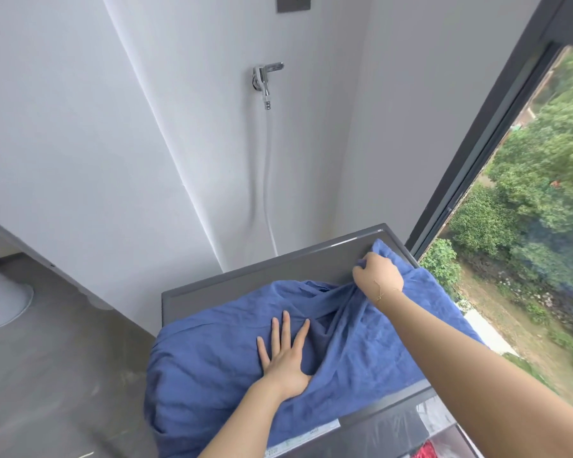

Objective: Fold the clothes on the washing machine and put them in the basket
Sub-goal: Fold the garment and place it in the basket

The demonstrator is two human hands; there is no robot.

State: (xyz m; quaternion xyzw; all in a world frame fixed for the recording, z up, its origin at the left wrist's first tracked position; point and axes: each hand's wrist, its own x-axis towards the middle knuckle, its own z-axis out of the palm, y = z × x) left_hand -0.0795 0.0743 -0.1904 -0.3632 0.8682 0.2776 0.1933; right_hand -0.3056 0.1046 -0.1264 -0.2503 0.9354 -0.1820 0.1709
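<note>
No legible text, seemingly.

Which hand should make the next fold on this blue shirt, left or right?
Probably the right hand. It already grips a bunched part of the blue shirt near the far edge of the washing machine, while the left hand lies flat, pressing the cloth down.

Bright daylight enters through the window (526, 193); wide-angle bending, blurred edges.

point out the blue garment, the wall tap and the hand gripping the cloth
blue garment (205, 352): head view, flat left part
wall tap (264, 77): head view, chrome body
right hand (377, 276): head view, back of hand
</note>
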